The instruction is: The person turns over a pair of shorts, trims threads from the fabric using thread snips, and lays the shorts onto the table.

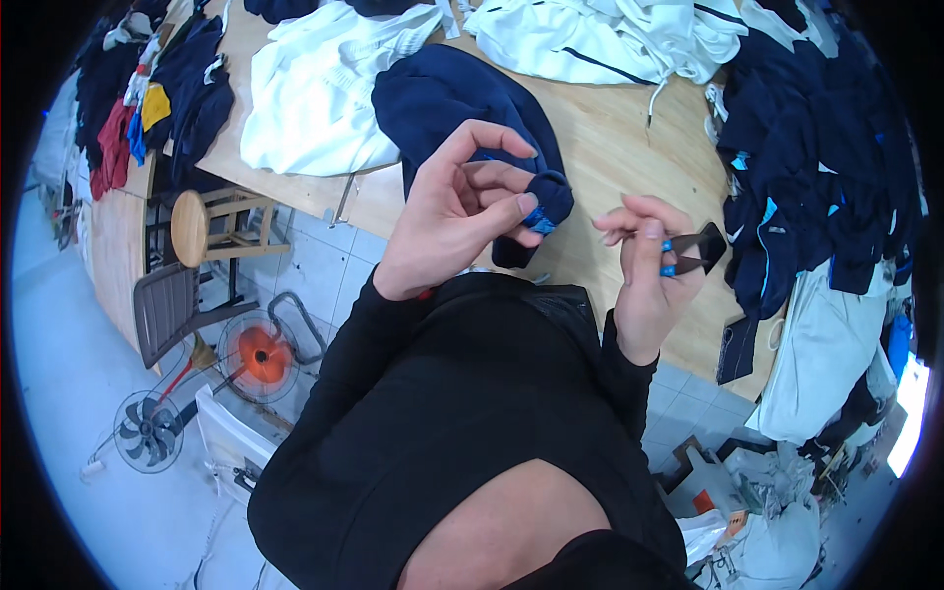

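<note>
A navy blue garment (462, 98) lies on the wooden table in front of me. Its rolled end (554, 197), with a bright blue patch, is raised in my left hand (457, 202), pinched between thumb and fingers. To the right, a small pair of thread snips (710, 246), dark with blue parts, rests in my right hand (654, 265). The thumb and fingers of that hand close around the snips, and the dark bowed end sticks out to the right. A short gap separates my right fingertips from the garment's end.
White garments (324, 88) lie along the far side of the wooden table (639, 167). Navy garments (816, 167) are heaped at the right, above hanging white cloth (821, 344). On the left stand a wooden stool (192, 228), a folding chair (172, 305) and two floor fans (264, 354).
</note>
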The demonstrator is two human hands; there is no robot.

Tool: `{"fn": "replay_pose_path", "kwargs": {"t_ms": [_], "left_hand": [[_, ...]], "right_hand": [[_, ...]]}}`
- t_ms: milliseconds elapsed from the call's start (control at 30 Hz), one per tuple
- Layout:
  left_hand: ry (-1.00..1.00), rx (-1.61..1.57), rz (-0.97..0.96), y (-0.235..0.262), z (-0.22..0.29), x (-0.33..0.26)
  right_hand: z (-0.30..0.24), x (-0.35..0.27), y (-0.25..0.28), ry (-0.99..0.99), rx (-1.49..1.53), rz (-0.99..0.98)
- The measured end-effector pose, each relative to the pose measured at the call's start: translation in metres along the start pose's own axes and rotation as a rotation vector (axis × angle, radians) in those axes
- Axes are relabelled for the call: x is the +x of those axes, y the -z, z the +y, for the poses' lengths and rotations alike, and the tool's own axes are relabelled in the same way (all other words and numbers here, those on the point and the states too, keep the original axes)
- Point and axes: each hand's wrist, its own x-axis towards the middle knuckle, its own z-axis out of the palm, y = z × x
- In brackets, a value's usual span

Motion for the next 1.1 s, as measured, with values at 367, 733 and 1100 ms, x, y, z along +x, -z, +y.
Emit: {"fn": "replay_pose_path", "kwargs": {"t_ms": [367,733,1100], "left_hand": [[-0.097,0.026,-0.021,-0.001,-0.015,0.004],[-0.056,-0.043,0.031,-0.011,-0.012,0.005],[-0.126,-0.036,0.07,-0.012,-0.022,0.001]], "right_hand": [[-0.006,0.022,-0.024,0.214,-0.429,-0.143],[-0.017,0.016,-0.02,0.194,-0.359,-0.073],[0.006,0.015,-0.03,0.344,-0.429,-0.002]]}}
